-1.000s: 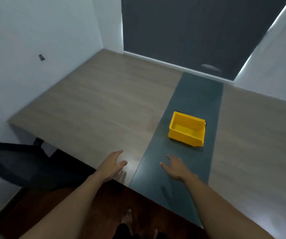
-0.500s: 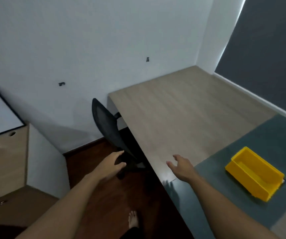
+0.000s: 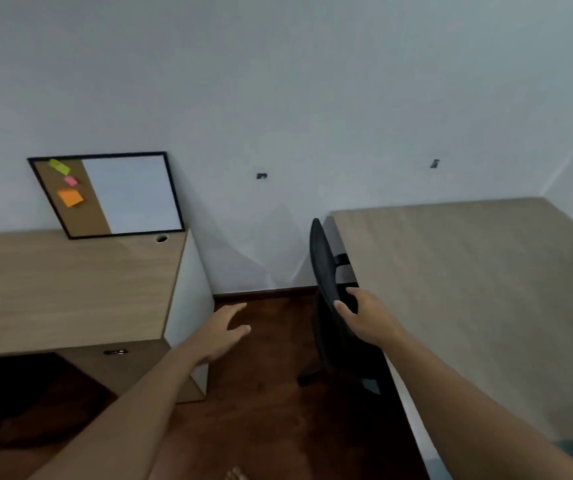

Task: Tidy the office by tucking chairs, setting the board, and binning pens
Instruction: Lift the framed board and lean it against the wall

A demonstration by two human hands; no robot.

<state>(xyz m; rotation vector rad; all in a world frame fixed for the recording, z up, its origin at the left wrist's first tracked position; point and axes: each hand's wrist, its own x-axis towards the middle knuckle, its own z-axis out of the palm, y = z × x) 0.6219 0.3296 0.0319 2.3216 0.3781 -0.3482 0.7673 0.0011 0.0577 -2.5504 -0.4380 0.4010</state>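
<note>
Right hand [image 3: 370, 320], fingers curled on chair [image 3: 326, 282] back beside table [image 3: 479, 271]; left hand [image 3: 221, 332], fingers spread, empty.

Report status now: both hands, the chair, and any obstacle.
Right hand on the black chair backrest, grip not fully closed. Left hand open, empty, over the floor. Chair tucked against the desk. Nothing in the way.
</note>
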